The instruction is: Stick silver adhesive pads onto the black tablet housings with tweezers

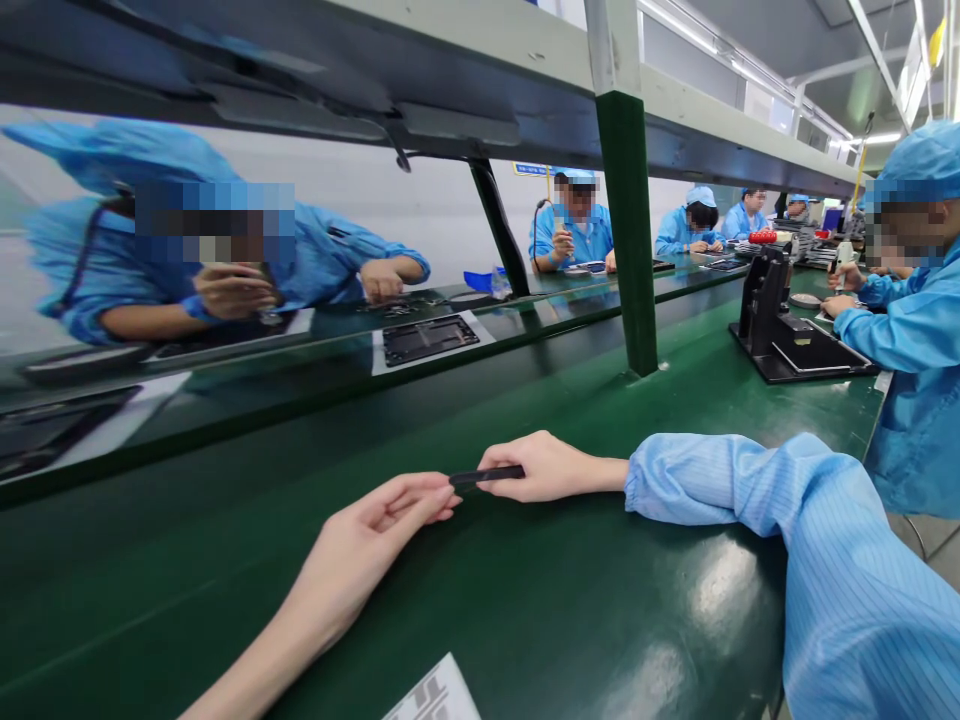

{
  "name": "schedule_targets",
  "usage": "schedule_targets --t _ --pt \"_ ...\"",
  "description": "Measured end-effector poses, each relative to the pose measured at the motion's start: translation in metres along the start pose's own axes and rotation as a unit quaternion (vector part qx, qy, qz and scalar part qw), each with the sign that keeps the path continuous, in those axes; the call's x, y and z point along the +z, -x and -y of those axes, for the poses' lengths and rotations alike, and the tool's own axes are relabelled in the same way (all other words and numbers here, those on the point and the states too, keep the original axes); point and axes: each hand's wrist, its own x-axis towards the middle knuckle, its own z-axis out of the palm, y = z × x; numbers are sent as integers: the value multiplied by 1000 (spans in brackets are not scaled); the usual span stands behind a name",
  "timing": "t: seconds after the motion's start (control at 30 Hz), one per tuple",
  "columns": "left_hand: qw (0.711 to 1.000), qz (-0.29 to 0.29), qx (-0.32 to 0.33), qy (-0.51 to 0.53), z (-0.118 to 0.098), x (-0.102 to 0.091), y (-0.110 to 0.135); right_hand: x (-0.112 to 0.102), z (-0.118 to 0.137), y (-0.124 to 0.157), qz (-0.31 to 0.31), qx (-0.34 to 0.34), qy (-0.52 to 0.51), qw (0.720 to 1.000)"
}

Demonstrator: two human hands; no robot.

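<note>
**Green bench: black tool at both hands**

1. Far left: a dark panel lies flat on a white sheet. Behind it, a worker in blue leans over the far side, one hand raised, the other low.
2. Left hand: thumb and fingers form a narrow pinch at the tool's left end. From where I stand, I cannot tell what lies inside the pinch. The forearm is bare.
3. Beyond this hand: a second panel lies on its own white sheet. On the near side, a white card with dark print shows in part.
4. Tool: slim, nearly level, above the bench between the hands.
5. Right hand: fingers closed on the tool's right end. A blue striped sleeve covers the arm.
6. Behind the right hand: a green post stands on the bench.
7. Right: a black fixture sits near the edge, just beside another worker in blue.
</note>
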Motion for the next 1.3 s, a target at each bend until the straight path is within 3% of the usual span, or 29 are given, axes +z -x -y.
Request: schedule_targets --t 0.2,0.4,0.73,1.3 --pt "990 56 -48 120 5 -3 -1 1 -3 -1 -8 30 29 999" --pt "979 98 -41 176 10 4 0 3 -6 4 -35 60 46 997" --pt "969 138 3 205 24 16 4 7 -19 13 -65 35 14 997" --pt "956 161 68 235 34 18 0 8 -26 14 -62 29 30 997"
